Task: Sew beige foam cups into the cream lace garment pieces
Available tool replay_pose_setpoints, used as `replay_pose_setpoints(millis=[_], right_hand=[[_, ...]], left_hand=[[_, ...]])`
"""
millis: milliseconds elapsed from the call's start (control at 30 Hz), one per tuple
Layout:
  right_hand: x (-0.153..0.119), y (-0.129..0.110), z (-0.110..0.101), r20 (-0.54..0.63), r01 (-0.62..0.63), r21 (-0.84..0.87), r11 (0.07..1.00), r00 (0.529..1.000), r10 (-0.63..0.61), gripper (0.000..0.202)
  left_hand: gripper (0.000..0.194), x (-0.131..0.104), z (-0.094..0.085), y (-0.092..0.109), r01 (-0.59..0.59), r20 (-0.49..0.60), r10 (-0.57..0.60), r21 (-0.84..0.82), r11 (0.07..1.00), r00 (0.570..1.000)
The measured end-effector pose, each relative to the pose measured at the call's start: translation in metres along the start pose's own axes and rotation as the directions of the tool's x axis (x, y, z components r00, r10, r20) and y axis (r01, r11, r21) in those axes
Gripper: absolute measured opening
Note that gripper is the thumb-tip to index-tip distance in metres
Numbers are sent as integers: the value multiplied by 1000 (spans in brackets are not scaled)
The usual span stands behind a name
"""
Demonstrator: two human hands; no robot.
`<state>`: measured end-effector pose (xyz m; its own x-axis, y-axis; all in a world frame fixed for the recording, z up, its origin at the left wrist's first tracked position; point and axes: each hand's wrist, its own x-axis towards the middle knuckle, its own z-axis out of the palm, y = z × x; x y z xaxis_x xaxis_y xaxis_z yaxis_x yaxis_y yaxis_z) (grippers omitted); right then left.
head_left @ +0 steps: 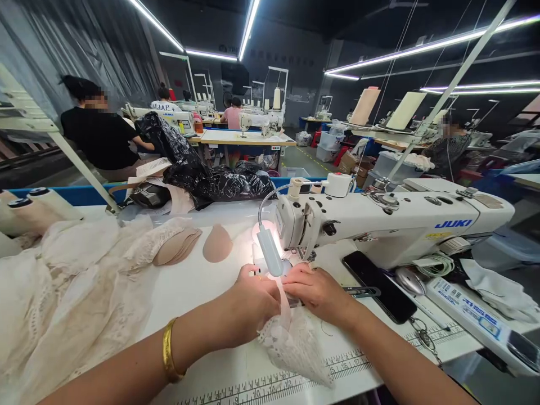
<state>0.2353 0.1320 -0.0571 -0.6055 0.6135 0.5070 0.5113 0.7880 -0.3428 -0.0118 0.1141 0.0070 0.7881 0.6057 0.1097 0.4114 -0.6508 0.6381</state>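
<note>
A white sewing machine [405, 216] spans the right half of the table, its needle area lit by a small gooseneck lamp [270, 251]. Pale lace fabric [295, 346] hangs toward the table's front edge, with a light strip running up between my hands. My left hand [253, 306], below a gold bracelet, has its fingers closed on the fabric left of the needle area. My right hand [314, 289] presses on the same fabric from the right, fingers together. The lamp head hides the needle and part of the fingertips.
Lace fabric [84, 281] is heaped at left beside beige pads [179, 247] and a single pad [217, 243]. A black phone [379, 287], small scissors [363, 292] and a boxed item [476, 320] lie at right. Black plastic bags [228, 183] sit behind. People work at other tables.
</note>
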Motion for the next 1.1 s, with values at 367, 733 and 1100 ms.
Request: replay_pose_setpoints(millis=[367, 733, 1100], right_hand=[[4, 0, -7, 54, -43, 9, 999, 998, 42, 39], [1, 1, -6, 43, -81, -35, 996, 996, 83, 37], [-1, 0, -7, 54, -95, 2, 995, 994, 95, 39]], left_hand=[[17, 3, 10, -7, -101, -52, 114, 211, 972, 992], [18, 4, 8, -8, -114, -40, 127, 237, 965, 991], [17, 5, -2, -1, -49, 11, 48, 158, 986, 999]])
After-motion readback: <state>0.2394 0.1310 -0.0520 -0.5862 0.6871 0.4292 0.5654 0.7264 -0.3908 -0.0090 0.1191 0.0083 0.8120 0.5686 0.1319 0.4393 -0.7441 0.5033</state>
